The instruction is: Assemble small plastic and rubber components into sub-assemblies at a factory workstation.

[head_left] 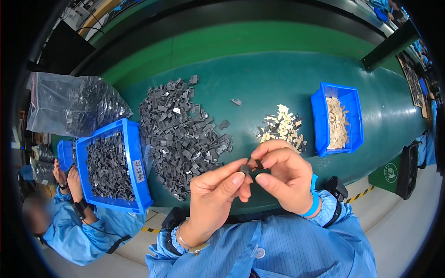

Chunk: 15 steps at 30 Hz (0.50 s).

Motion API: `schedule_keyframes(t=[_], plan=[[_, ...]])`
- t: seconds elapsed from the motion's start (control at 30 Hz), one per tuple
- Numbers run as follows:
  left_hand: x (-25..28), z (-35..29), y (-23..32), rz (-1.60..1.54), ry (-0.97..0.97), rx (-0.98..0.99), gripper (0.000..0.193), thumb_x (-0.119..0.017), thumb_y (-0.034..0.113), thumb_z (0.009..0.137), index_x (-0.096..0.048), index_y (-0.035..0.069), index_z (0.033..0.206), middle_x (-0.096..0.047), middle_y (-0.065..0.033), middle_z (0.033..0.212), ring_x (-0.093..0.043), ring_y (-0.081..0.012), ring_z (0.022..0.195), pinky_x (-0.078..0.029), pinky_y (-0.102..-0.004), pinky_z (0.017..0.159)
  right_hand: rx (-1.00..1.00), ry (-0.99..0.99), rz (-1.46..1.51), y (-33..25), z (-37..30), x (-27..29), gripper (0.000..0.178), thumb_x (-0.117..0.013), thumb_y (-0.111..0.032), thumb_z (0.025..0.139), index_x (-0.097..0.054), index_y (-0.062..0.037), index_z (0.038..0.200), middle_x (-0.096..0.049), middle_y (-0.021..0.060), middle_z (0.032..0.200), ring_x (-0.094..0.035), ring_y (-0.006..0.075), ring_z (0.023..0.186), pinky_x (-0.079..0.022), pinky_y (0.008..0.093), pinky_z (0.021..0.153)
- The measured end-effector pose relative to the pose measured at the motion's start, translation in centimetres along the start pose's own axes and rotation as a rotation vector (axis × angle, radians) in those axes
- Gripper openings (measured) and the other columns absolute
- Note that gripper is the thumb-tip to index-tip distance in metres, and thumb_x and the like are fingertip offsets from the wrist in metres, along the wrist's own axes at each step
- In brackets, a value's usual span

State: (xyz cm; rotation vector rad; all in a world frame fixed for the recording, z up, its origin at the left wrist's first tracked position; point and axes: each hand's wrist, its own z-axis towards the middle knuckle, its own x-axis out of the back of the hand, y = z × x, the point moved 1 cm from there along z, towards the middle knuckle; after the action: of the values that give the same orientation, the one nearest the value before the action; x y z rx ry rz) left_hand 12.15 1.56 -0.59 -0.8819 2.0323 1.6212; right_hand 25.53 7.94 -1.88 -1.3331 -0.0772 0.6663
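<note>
My left hand (215, 194) and my right hand (287, 176) meet over the near edge of the green table (278, 83). Together they pinch a small dark grey plastic part (252, 167) between thumbs and fingertips. A big heap of grey plastic parts (183, 134) lies on the table just left of my hands. A smaller pile of beige and dark pieces (282, 129) sits behind my right hand. Both wrists wear blue sleeves.
A blue bin of grey parts (139, 185) stands at the left, a blue bin of beige parts (320, 120) at the right. A clear plastic bag (69, 102) lies at the far left. Another person in blue (79, 231) sits at lower left.
</note>
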Motion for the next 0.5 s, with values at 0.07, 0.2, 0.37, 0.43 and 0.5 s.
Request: schedule_keyframes(t=[0.07,0.2,0.37,0.43,0.5], plan=[[0.11,-0.06,0.18,0.011,0.029,-0.004,0.025,-0.052,0.002,0.085,-0.056,-0.003,0.110,-0.062,-0.0124,0.082,-0.058,-0.0141,0.069,-0.049,-0.0245,0.059,-0.043,0.014,0.136,0.17,0.00,0.05,0.014,-0.062,0.003,0.076,-0.054,0.0036,0.089,-0.051,0.0130,0.101,-0.053,0.0181,0.093,-0.044,0.0288,0.081],[0.41,-0.28,0.29,0.232,0.057,-0.131,0.024,-0.053,0.001,0.085,-0.057,-0.005,0.108,-0.061,-0.0128,0.082,-0.059,-0.0145,0.065,-0.049,-0.0242,0.058,-0.140,-0.027,0.217,0.66,-0.16,0.18,0.008,-0.056,0.006,0.080,-0.053,0.0045,0.088,-0.049,0.0120,0.102,-0.051,0.0157,0.093,-0.044,0.0286,0.081],[0.01,-0.26,0.37,0.452,0.074,-0.272,0.023,-0.054,0.001,0.084,-0.057,-0.006,0.106,-0.062,-0.0153,0.084,-0.062,-0.0177,0.067,-0.052,-0.0258,0.059,-0.244,0.038,0.277,0.40,-0.11,-0.31,0.005,-0.058,0.001,0.079,-0.054,0.0001,0.081,-0.051,0.0126,0.098,-0.055,0.0190,0.085,-0.046,0.0332,0.078],[0.05,-0.34,0.40,0.387,0.103,-0.190,0.022,-0.055,0.002,0.084,-0.058,-0.006,0.104,-0.062,-0.0171,0.085,-0.064,-0.0194,0.069,-0.053,-0.0278,0.062,-0.201,-0.019,0.320,0.65,-0.17,-0.10,0.007,-0.054,0.006,0.081,-0.054,0.0040,0.088,-0.050,0.0116,0.102,-0.052,0.0134,0.090,-0.046,0.0269,0.077],[0.32,-0.29,0.46,0.328,0.098,-0.180,0.021,-0.055,0.001,0.084,-0.058,-0.006,0.103,-0.063,-0.0174,0.086,-0.064,-0.0193,0.069,-0.053,-0.0276,0.061,-0.194,-0.018,0.311,0.69,-0.18,-0.10,0.007,-0.054,0.006,0.081,-0.054,0.0039,0.088,-0.050,0.0116,0.102,-0.052,0.0134,0.090,-0.046,0.0270,0.077]])
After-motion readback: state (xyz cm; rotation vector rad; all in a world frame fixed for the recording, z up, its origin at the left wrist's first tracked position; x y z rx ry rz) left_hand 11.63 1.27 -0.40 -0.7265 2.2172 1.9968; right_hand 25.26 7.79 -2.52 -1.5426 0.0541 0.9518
